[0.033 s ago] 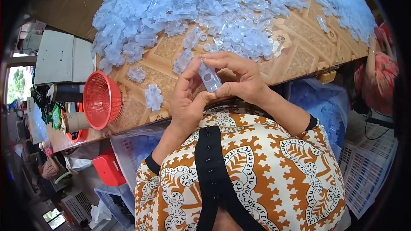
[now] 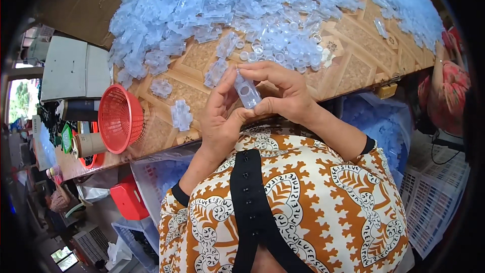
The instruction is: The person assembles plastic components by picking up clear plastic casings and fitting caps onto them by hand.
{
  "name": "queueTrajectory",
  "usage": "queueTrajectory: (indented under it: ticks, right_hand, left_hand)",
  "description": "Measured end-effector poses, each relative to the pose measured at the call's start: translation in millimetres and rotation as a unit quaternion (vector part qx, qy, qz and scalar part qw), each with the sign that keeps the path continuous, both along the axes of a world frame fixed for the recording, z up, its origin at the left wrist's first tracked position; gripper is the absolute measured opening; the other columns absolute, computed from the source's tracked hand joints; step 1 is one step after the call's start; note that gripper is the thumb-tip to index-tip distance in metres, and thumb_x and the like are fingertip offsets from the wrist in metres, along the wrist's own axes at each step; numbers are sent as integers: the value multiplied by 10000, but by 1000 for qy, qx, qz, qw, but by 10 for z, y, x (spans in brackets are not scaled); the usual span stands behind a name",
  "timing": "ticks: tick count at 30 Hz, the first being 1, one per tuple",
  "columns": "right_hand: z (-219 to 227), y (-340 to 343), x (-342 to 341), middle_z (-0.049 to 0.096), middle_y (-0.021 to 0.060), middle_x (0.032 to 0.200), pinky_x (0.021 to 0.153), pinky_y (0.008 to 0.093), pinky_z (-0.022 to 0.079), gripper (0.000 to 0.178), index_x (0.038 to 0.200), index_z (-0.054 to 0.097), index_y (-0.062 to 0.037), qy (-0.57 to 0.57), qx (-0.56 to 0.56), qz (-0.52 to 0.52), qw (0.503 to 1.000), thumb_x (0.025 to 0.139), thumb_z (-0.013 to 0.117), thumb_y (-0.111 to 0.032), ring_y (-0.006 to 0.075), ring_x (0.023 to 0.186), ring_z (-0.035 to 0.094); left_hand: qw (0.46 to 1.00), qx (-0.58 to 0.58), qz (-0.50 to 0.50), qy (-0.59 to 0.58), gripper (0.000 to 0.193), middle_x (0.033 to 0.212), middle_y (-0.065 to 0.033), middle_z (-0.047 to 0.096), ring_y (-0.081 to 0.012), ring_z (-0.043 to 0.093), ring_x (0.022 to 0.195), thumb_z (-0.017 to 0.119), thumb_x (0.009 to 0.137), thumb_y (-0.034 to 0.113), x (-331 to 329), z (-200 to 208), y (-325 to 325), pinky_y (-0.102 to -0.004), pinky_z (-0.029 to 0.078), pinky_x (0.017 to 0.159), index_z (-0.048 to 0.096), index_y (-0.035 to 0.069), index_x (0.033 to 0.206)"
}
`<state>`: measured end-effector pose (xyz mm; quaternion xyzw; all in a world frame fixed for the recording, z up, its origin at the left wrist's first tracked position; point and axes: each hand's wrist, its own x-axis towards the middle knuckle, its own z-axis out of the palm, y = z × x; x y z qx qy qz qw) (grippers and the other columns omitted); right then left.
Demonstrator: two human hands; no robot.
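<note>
Between my two hands, above the near edge of the table, is a clear plastic piece (image 2: 247, 91), flat and oblong, with a round ring or hole in its middle. My right hand (image 2: 284, 91) grips it with the thumb at its lower end and the fingertips at its upper end. The fingers of my left hand (image 2: 222, 106) curl along its left side, and the left thumb reaches towards its lower end. Just beyond the hands lie small clear round caps (image 2: 293, 53) in a loose heap. Clear plastic blocks (image 2: 181, 115) lie to the left of my left hand.
A large mound of clear plastic pieces (image 2: 202, 5) covers the far side of the table (image 2: 353, 65). A red basket (image 2: 120, 119) stands at the left, beside a brown tape roll (image 2: 91, 145). Bags of plastic parts (image 2: 376, 121) hang below the edge. Another person's arm (image 2: 439, 71) is at far right.
</note>
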<state>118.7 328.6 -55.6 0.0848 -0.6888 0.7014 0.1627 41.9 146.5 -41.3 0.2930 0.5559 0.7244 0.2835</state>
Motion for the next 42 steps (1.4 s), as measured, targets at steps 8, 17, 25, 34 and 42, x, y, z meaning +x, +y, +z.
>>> queueTrajectory:
  ticks: [8,17,25,34,42]
  right_hand:
    - [-14,-141,42,610,85,1240,779,239,489,520,1294,628,-21,-18,101,-134,986,818,808,-131,110,944,579]
    - [105,-100,70,615,223,1226,866,393,548,498,1266,646,-42,76,278,-155,945,780,758,-52,341,1036,659]
    - [44,518,518,664,117,909,708,382,540,299,1019,725,-68,-50,375,-452,808,734,736,20,298,807,661]
    - [4,787,293,667,80,859,686,309,519,198,939,764,-83,-35,376,-454,807,764,747,8,228,792,657]
    - [423,226,130,698,33,970,769,227,525,214,1102,701,20,-169,-69,-24,983,889,686,15,71,859,629]
  left_hand:
    - [994,-89,-51,46,663,1475,-169,475,-208,535,1286,476,1077,313,-36,16,9,-319,453,1047,187,2,1586]
    - [982,-32,32,-186,487,1216,-143,609,-185,695,945,513,1045,111,55,38,76,-284,576,797,303,-17,1466]
    - [989,-96,29,-108,378,1202,-175,624,-203,716,906,573,1004,52,26,-3,60,-247,561,741,408,-6,1338]
    - [994,-6,22,-108,389,1154,-125,656,-183,681,980,662,930,-17,77,-123,39,-317,583,883,517,25,1289]
    - [997,-38,8,-66,416,1107,-84,637,-129,643,925,664,927,-11,107,-22,4,-264,568,811,458,26,1286]
